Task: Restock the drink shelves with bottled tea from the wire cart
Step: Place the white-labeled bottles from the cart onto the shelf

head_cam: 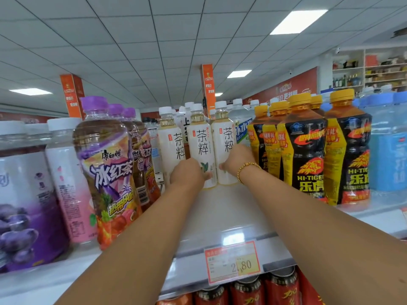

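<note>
From the head camera, a pale, glossy shelf [220, 216] runs away from the viewer, with a bare lane down its middle between packed rows of drinks. A red and yellow price tag [233, 263] sits in the rail on its front edge. Overhead is a white tiled ceiling [154, 40] with a bright light panel [298, 20]. An orange pillar sign [208, 84] rises behind the bottles. Wall shelves [374, 69] of goods line the far right of the shop.

At the back of the lane three white-labelled bottles stand upright, side by side. They are the left tea bottle [174, 137], the middle tea bottle [201, 139] and the right tea bottle [224, 137].

The left hand [187, 172] is closed on the lower part of the middle tea bottle. One fingertip shows on its label and the other fingers are hidden behind the back of the hand. The hand also covers the foot of the left tea bottle.

The right hand [239, 159], with a gold bead bracelet [246, 170] at the wrist, wraps the lower part of the right tea bottle, its thumb on the front.

Purple-capped iced tea bottles [105, 161] crowd the lane's left side, next to a pink bottle [68, 172]. Yellow-capped black energy drink bottles [306, 150] crowd the right side, with blue bottles [387, 139] beyond them. Red cans [279, 287] stand on the level below.
</note>
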Demonstrator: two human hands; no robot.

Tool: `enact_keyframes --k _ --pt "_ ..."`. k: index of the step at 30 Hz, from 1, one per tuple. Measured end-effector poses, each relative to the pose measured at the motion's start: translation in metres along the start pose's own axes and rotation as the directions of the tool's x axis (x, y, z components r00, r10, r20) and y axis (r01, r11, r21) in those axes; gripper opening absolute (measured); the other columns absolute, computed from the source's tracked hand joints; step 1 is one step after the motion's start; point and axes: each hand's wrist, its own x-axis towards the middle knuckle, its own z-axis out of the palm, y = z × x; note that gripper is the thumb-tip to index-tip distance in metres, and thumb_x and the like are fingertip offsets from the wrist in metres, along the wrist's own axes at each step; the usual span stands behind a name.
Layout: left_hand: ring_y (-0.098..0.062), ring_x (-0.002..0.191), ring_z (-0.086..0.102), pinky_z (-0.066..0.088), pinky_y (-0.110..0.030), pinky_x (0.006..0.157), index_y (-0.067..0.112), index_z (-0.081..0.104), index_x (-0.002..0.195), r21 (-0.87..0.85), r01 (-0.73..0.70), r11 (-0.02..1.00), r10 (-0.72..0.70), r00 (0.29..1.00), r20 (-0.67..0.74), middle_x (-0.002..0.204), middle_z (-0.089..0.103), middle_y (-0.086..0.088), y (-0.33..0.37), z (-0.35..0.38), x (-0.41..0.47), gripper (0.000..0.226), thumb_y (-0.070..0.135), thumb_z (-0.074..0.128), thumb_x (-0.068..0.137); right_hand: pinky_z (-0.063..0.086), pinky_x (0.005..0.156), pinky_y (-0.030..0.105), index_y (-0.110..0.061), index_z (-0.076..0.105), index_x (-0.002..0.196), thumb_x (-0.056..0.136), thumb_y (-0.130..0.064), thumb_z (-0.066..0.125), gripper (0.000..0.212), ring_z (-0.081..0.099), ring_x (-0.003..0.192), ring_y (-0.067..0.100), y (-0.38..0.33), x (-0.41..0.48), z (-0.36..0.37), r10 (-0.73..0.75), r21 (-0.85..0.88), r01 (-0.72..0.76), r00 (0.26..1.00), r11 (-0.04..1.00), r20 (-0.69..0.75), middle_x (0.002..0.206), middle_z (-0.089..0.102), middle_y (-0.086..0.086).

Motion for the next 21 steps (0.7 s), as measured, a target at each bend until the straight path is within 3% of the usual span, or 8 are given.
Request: enact_keyframes --k 5,8,10,12,15,17,19,21 --pt "-0.025 0.086 0.064 0.048 -0.030 0.067 0.011 0.048 0.080 -0.052 0.014 0.999 -0.013 1.000 0.020 0.091 0.063 -0.008 -0.001 -0.006 -0.007 0.033 0.038 0.067 0.085 0.044 0.090 0.035 0.002 0.052 0.117 0.088 -0.020 0.058 0.037 0.052 0.114 0.032 -0.002 -0.010 -0.012 -0.003 0.113 0.005 1.000 0.994 -0.019 0.124 0.053 0.018" --pt "-0.028 0.093 0.064 0.048 -0.030 0.068 0.008 0.058 0.096 -0.116 0.006 0.993 -0.012 0.999 -0.051 0.101 0.066 -0.011 -0.004 -0.022 -0.016 0.030 0.035 0.065 0.086 0.044 0.090 0.032 0.004 0.052 0.115 0.092 -0.021 0.053 0.034 0.052 0.111 0.028 -0.019 -0.020 -0.044 -0.156 0.092 0.183 0.957 0.979 -0.246 0.121 0.052 0.017" --pt "-0.029 0.095 0.061 0.047 -0.030 0.069 0.004 0.058 0.104 -0.155 -0.012 0.988 -0.015 0.985 -0.174 0.105 0.063 -0.013 -0.007 -0.029 -0.026 0.033 0.033 0.062 0.088 0.046 0.083 0.024 -0.001 0.060 0.109 0.092 -0.019 0.056 0.025 0.057 0.101 0.017 -0.037 -0.020 -0.069 -0.269 0.227 0.341 0.916 0.912 -0.297 0.115 0.060 0.010" --pt "-0.031 0.106 0.057 0.048 -0.033 0.081 0.000 0.047 0.120 -0.233 0.027 0.972 -0.086 0.965 -0.249 0.120 0.052 -0.017 -0.014 -0.029 -0.034 0.048 0.033 0.061 0.088 0.043 0.086 0.019 -0.009 0.062 0.112 0.090 -0.020 0.059 0.025 0.057 0.103 0.011 -0.055 -0.014 -0.088 -0.365 0.340 0.438 0.895 0.832 -0.258 0.117 0.062 0.001" --pt "-0.035 0.120 0.048 0.045 -0.042 0.099 -0.002 0.034 0.135 -0.369 0.135 0.920 -0.199 0.970 -0.140 0.135 0.043 -0.019 -0.026 -0.023 -0.028 0.070 0.036 0.063 0.084 0.042 0.099 0.024 -0.014 0.054 0.128 0.090 -0.022 0.059 0.039 0.055 0.114 0.012 -0.081 0.000 -0.098 -0.517 0.303 0.544 0.839 0.782 -0.170 0.128 0.057 0.001" --pt "-0.034 0.118 0.051 0.048 -0.044 0.096 0.002 0.039 0.134 -0.414 0.145 0.899 -0.191 0.979 -0.070 0.133 0.049 -0.016 -0.028 -0.022 -0.025 0.066 0.035 0.061 0.082 0.046 0.093 0.023 -0.016 0.046 0.136 0.092 -0.022 0.057 0.045 0.060 0.104 0.012 -0.095 0.008 -0.097 -0.585 0.279 0.581 0.808 0.765 -0.078 0.132 0.054 0.002" --pt "-0.033 0.117 0.051 0.048 -0.044 0.095 0.002 0.039 0.134 -0.445 0.143 0.884 -0.192 0.979 -0.067 0.132 0.050 -0.015 -0.026 -0.020 -0.027 0.061 0.028 0.061 0.083 0.049 0.083 0.021 -0.017 0.039 0.141 0.094 -0.023 0.053 0.049 0.063 0.090 0.011 -0.103 0.017 -0.092 -0.616 0.273 0.580 0.785 0.768 0.062 0.133 0.054 0.004" --pt "-0.033 0.116 0.052 0.048 -0.045 0.095 0.002 0.039 0.132 -0.449 0.135 0.883 -0.198 0.976 -0.096 0.131 0.050 -0.016 -0.027 -0.017 -0.028 0.057 0.023 0.060 0.084 0.053 0.081 0.023 -0.018 0.036 0.143 0.095 -0.024 0.051 0.050 0.066 0.088 0.013 -0.107 0.024 -0.087 -0.618 0.272 0.566 0.766 0.778 0.177 0.130 0.056 0.006"
